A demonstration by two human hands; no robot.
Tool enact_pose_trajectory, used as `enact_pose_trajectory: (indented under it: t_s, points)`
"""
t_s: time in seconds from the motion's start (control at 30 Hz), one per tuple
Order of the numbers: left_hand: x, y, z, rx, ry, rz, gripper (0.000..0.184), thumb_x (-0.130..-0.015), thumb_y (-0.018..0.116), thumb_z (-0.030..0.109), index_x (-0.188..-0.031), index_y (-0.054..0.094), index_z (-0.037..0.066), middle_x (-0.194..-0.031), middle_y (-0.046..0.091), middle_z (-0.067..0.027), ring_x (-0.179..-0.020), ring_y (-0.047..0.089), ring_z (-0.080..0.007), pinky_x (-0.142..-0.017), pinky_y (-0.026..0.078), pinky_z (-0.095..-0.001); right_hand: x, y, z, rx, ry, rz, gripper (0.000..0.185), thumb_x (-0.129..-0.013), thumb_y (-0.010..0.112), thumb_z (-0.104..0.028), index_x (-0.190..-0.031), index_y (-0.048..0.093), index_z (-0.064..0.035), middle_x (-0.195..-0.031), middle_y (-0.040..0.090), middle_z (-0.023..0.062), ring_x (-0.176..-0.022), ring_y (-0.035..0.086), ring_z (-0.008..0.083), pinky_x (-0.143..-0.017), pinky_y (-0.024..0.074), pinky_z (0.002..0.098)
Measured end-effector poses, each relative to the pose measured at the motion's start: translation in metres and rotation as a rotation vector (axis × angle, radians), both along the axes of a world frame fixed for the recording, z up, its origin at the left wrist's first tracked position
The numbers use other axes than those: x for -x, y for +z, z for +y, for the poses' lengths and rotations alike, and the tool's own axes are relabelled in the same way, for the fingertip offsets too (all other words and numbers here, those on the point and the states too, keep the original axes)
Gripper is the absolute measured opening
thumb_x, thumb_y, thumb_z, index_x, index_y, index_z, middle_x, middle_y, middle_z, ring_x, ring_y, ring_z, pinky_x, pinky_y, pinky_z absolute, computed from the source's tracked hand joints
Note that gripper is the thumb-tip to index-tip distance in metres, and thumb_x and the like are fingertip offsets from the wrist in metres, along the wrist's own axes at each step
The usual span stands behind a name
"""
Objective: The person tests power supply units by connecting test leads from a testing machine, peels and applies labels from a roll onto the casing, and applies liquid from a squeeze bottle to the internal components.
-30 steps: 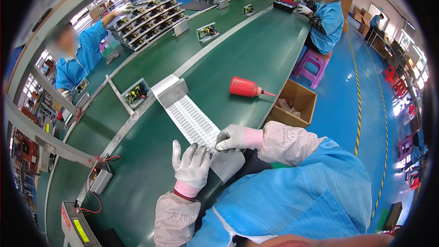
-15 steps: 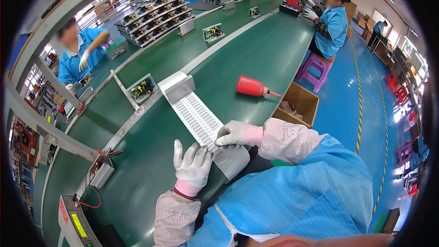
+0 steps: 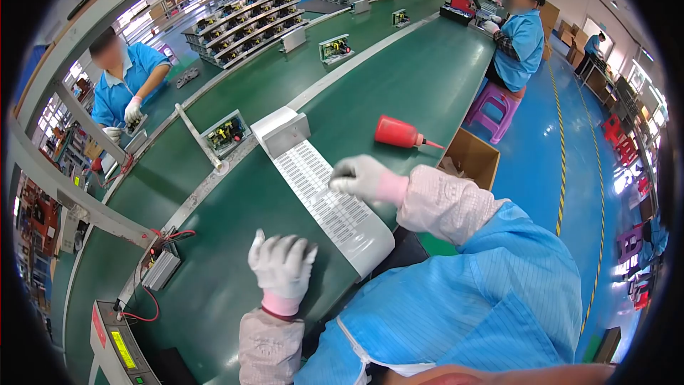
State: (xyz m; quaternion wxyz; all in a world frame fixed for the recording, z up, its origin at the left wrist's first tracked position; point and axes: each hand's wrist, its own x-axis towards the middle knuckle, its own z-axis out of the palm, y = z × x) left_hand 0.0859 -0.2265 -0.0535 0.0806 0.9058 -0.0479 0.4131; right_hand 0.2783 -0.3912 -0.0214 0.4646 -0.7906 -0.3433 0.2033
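Note:
A long strip of printed labels (image 3: 329, 208) lies on the green bench, its front end curling over the edge. A grey metal piece (image 3: 288, 137) rests across its far end. My right hand (image 3: 360, 177), in a white glove, hangs above the strip's right side with fingers bent and pressed together; what they hold, if anything, is too small to make out. To the left of the strip, my gloved left hand (image 3: 283, 269) is raised over the bench, its fingers apart and nothing in them. A red squeeze bottle (image 3: 397, 132) lies on its side beyond my right hand.
A cardboard box (image 3: 472, 158) stands at the bench's right edge. Circuit boards in metal frames (image 3: 226, 134) sit along the conveyor. At left are a wired metal unit (image 3: 162, 271) and a meter (image 3: 122, 346). Co-workers in blue sit at left and far right.
My right hand has lifted off the label strip and moved up a little. My left hand has drawn back from the strip, leftward and down. The co-worker at left has brought both hands together.

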Motion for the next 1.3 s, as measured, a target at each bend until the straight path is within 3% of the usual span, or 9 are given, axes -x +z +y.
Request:
enact_pose_trajectory:
  t_s: [0.1,0.27,0.43,0.5,0.6,0.83,0.97,1.1,1.3]
  points:
    - [0.023,-0.014,0.022,0.516,0.05,0.153,0.017,-0.08,0.066,0.013,-0.096,0.066,0.007,-0.085,0.062,-0.0043,-0.07,0.058,-0.0167,-0.074,0.05,-0.0322,-0.026,-0.002,0.02,-0.3,-0.088,0.258,0.02,-0.082,0.063,-0.011,-0.097,0.065,0.002,-0.076,0.062,0.0037,-0.061,0.053,0.0108,-0.059,0.0471,0.0228]
    - [0.028,-0.011,0.04,1.472,0.145,0.246,0.021,-0.087,0.058,0.007,-0.105,0.064,0.0,-0.075,0.062,-0.0045,-0.052,0.048,-0.0096,-0.048,0.04,-0.0202,-0.07,-0.003,0.082,-0.264,0.006,-0.171,0.038,-0.084,0.063,-0.02,-0.117,0.059,-0.0005,-0.106,0.065,0.0102,-0.091,0.06,0.0162,-0.083,0.0485,0.0279]
    - [0.033,-0.027,0.054,1.37,0.047,0.325,0.02,-0.085,0.058,0.009,-0.1,0.067,0.0,-0.078,0.065,-0.0068,-0.061,0.055,-0.0136,-0.059,0.046,-0.0227,-0.13,0.006,0.153,-0.508,-0.288,-0.441,0.059,-0.084,0.063,-0.021,-0.135,0.041,-0.0015,-0.113,0.059,0.0157,-0.093,0.059,0.0205,-0.085,0.0485,0.0304]
    - [0.035,-0.033,0.056,1.191,0.062,0.327,0.019,-0.084,0.059,0.011,-0.097,0.068,0.0,-0.082,0.067,-0.0086,-0.065,0.058,-0.0151,-0.064,0.047,-0.0244,-0.18,0.018,0.172,-1.024,-0.455,-0.182,0.069,-0.084,0.064,-0.018,-0.141,0.028,-0.002,-0.11,0.055,0.0172,-0.087,0.058,0.0213,-0.079,0.0506,0.0306]
    - [0.039,-0.04,0.058,1.417,0.102,0.348,0.025,-0.084,0.062,0.017,-0.099,0.067,-0.002,-0.077,0.067,-0.0091,-0.062,0.057,-0.0145,-0.061,0.047,-0.0244,-0.234,0.017,0.196,-1.104,-0.784,0.029,0.065,-0.083,0.064,-0.015,-0.138,0.033,-0.0028,-0.107,0.055,0.0161,-0.083,0.057,0.0177,-0.07,0.0502,0.0276]
    - [0.049,-0.042,0.058,1.494,0.029,0.362,0.025,-0.089,0.057,0.017,-0.106,0.061,0.0,-0.068,0.058,-0.0067,-0.047,0.046,-0.0094,-0.042,0.036,-0.0205,-0.129,0.049,0.28,0.442,0.084,-0.831,0.089,-0.067,0.073,-0.022,-0.143,0.027,-0.015,-0.114,0.062,0.0134,-0.1,0.061,0.0326,-0.084,0.0516,0.0367]
    - [0.043,-0.045,0.061,1.505,0.103,0.45,0.029,-0.09,0.055,0.01,-0.117,0.059,0.003,-0.078,0.062,-0.0059,-0.058,0.052,-0.011,-0.053,0.044,-0.0205,-0.15,-0.004,0.328,0.539,0.118,-1.11,0.072,-0.072,0.07,-0.019,-0.134,0.036,-0.0114,-0.108,0.064,0.0143,-0.1,0.061,0.0322,-0.091,0.0468,0.0405]
    - [0.043,-0.035,0.055,1.563,0.157,0.447,0.023,-0.09,0.052,0.01,-0.109,0.062,0.004,-0.074,0.061,-0.004,-0.056,0.049,-0.0088,-0.051,0.04,-0.0186,-0.155,-0.011,0.34,0.516,0.062,-0.678,0.059,-0.078,0.065,-0.018,-0.131,0.041,-0.0147,-0.106,0.065,0.0133,-0.097,0.062,0.0319,-0.088,0.0473,0.0397]
    - [0.044,-0.046,0.059,1.525,0.145,0.48,0.026,-0.09,0.054,0.011,-0.113,0.059,0.001,-0.083,0.063,-0.0084,-0.061,0.054,-0.0114,-0.057,0.046,-0.0215,-0.152,-0.002,0.342,0.431,-0.024,-0.699,0.054,-0.078,0.063,-0.015,-0.128,0.044,-0.0173,-0.103,0.065,0.0126,-0.093,0.063,0.0311,-0.082,0.0492,0.0397]
